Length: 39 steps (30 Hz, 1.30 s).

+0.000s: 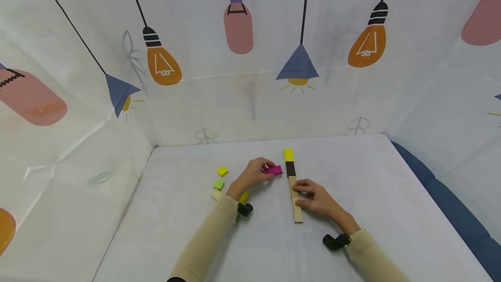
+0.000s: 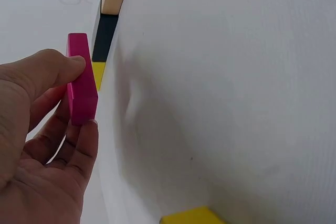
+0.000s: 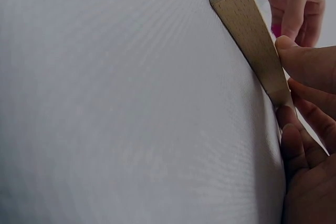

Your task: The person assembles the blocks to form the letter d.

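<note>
My left hand pinches a magenta block between thumb and fingers, just left of a row of blocks. In the left wrist view, the magenta block is gripped along its narrow sides. The straight row runs away from me: two plain wooden blocks, a black block and a yellow block at the far end. My right hand holds the wooden blocks near their joint. In the right wrist view, its thumb lies on a wooden block marked with engraved digits, fingers curled beside it.
Loose blocks lie left of the row, under and beside my left forearm: a yellow block, a light green block, a wooden block and another yellow block. A patterned sheet walls the white table.
</note>
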Tool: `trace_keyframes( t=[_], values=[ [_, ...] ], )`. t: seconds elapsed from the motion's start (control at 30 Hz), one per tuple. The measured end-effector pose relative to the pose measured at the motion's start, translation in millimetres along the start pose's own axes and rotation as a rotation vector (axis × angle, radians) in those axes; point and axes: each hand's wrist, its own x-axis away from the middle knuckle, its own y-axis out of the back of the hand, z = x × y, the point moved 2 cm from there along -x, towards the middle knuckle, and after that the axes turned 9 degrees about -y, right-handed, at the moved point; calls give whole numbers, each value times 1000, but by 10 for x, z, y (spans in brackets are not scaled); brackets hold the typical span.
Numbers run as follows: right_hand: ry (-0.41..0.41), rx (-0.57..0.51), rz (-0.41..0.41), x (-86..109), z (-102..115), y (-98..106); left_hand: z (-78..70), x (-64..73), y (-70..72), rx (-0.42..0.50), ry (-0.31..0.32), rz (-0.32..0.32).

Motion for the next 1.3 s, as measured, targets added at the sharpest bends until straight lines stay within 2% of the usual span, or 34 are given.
trace_keyframes(
  t=[0.37,0.53,0.73,1.3],
  values=[
    [27,6,-13,-6,-11,-5,-24,-97,-165,-5,-13,52],
    [24,1,-9,-9,-13,-7,-48,-114,-204,-46,-6,71],
    [31,4,-15,-14,-20,-6,-51,-130,-230,-88,-21,77],
    [52,0,-22,-13,-6,9,-100,-158,-225,-82,-8,112]
  ],
)
